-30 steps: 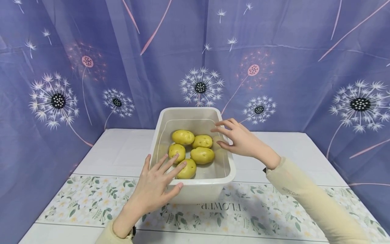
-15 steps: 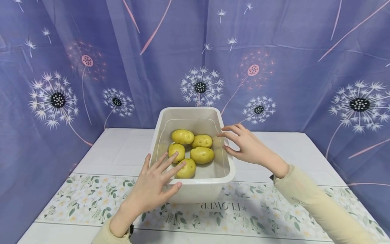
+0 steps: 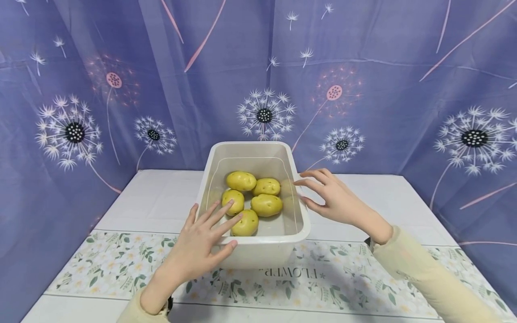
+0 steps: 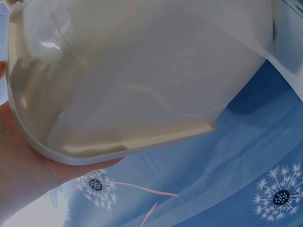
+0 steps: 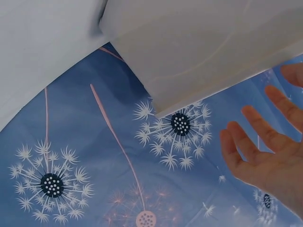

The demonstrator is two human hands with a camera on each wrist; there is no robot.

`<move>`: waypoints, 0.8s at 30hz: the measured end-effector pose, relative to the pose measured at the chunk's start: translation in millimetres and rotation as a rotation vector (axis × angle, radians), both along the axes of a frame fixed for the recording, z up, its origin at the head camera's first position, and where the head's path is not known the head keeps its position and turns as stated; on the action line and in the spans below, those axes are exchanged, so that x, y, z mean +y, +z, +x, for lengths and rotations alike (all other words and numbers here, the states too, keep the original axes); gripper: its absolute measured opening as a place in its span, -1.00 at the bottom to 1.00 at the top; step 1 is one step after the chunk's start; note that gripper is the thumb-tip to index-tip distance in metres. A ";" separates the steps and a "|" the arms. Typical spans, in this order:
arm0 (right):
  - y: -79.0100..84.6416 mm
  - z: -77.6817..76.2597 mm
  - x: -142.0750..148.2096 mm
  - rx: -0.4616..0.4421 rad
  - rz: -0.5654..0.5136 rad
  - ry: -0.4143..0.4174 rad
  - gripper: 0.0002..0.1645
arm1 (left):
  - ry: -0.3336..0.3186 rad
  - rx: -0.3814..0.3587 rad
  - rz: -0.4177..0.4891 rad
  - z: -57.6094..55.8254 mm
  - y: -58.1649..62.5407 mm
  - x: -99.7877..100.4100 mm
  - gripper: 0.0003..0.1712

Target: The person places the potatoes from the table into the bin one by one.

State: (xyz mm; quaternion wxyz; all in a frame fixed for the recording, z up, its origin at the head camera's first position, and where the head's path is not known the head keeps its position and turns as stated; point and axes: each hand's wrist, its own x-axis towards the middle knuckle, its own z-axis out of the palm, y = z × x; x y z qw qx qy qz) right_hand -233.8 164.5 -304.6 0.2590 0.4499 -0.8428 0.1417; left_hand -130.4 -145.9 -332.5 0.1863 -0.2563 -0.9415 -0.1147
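Note:
A deep off-white plastic bin (image 3: 262,240) stands in the middle of the table in the head view. Several yellow potatoes lie loose on its floor, among them a far-left potato (image 3: 241,181) and a near potato (image 3: 246,225). My left hand (image 3: 198,246) spreads its fingers over the bin's near-left corner, the fingertips overlapping two potatoes in this view. In the left wrist view that hand (image 4: 28,165) shows behind the bin's rim. At the right rim, my right hand (image 3: 333,197) hovers with loosely bent fingers and nothing in them. The right wrist view shows its palm (image 5: 279,158) bare beside the bin wall (image 5: 203,42).
The table has a white cover (image 3: 161,193) with a floral printed band (image 3: 117,262) across it. A blue-purple curtain (image 3: 194,98) with dandelion prints hangs behind and on both sides, close to the bin's far end.
My right hand has drawn back to the right and toward me, from over the bin's inside to its right rim. The left hand has shifted only slightly; the potatoes lie as before.

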 end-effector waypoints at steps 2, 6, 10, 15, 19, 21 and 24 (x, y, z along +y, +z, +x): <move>-0.2 1.3 1.8 0.003 -0.003 -0.006 -0.59 | -0.007 0.008 0.000 -0.2 -0.4 -0.9 -0.43; -1.2 3.8 5.0 0.006 -0.006 -0.017 -0.58 | -0.022 0.026 -0.003 -0.2 -0.9 -2.8 -0.42; -3.3 6.6 8.7 -0.002 -0.010 -0.027 -0.57 | -0.038 0.037 0.006 0.2 -0.7 -4.3 -0.42; -5.9 10.1 12.9 -0.011 -0.013 -0.041 -0.55 | -0.063 0.043 0.032 0.7 -0.3 -6.0 -0.42; -7.7 14.2 16.7 -0.025 -0.015 -0.052 -0.55 | -0.084 0.053 0.040 1.3 -0.7 -8.2 -0.44; -8.9 16.1 19.1 -0.033 -0.013 -0.058 -0.55 | -0.089 0.054 0.042 1.8 -0.6 -9.4 -0.45; -10.8 18.5 22.5 -0.044 -0.005 -0.064 -0.53 | -0.093 0.059 0.047 2.3 -0.7 -11.2 -0.48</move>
